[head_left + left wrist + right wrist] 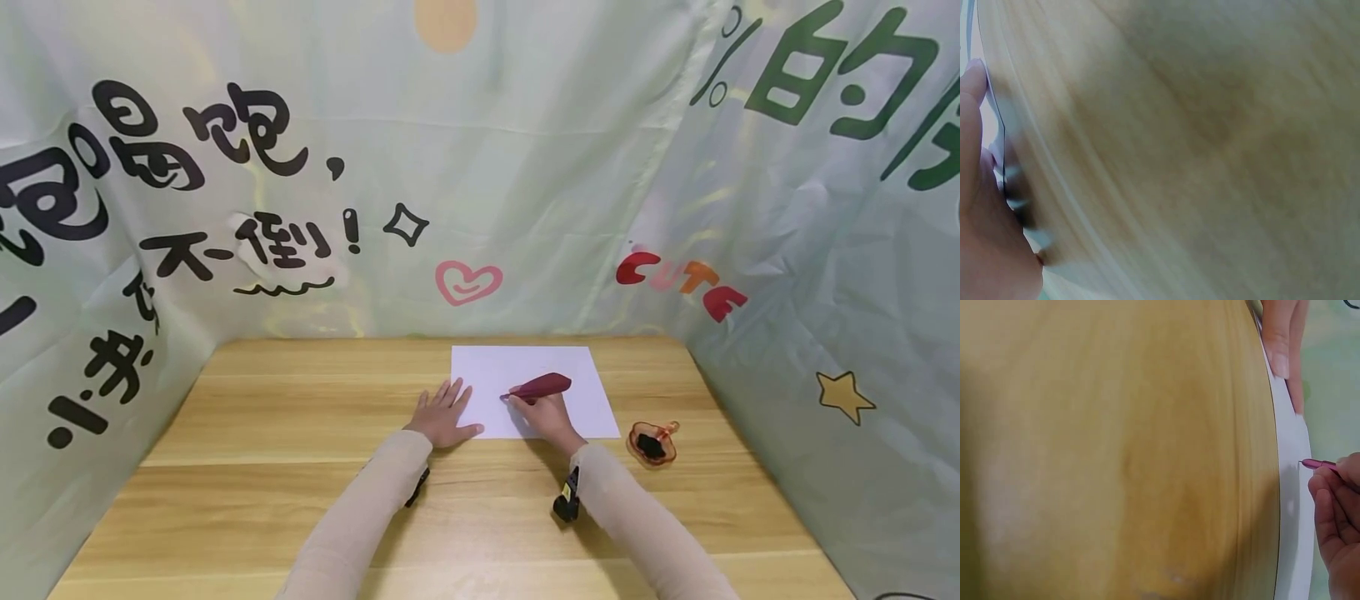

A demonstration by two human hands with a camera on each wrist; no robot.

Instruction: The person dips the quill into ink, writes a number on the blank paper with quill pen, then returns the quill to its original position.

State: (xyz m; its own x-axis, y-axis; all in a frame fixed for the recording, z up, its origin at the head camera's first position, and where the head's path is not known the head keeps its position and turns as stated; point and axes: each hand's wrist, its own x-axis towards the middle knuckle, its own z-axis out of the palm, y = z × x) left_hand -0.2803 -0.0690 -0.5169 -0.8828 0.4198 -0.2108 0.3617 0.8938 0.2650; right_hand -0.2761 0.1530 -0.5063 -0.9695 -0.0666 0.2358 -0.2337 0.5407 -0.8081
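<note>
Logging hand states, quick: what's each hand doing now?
Left hand: open, flat on the paper edge.
Right hand: holding the red feather pen.

Bright, even light; blurred wrist views, wide-angle edge distortion.

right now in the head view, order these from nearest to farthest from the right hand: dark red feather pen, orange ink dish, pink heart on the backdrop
1. Dark red feather pen: gripped in the right hand, over the white paper sheet.
2. Orange ink dish: on the table to its right.
3. Pink heart: up on the backdrop, beyond the table.
</note>
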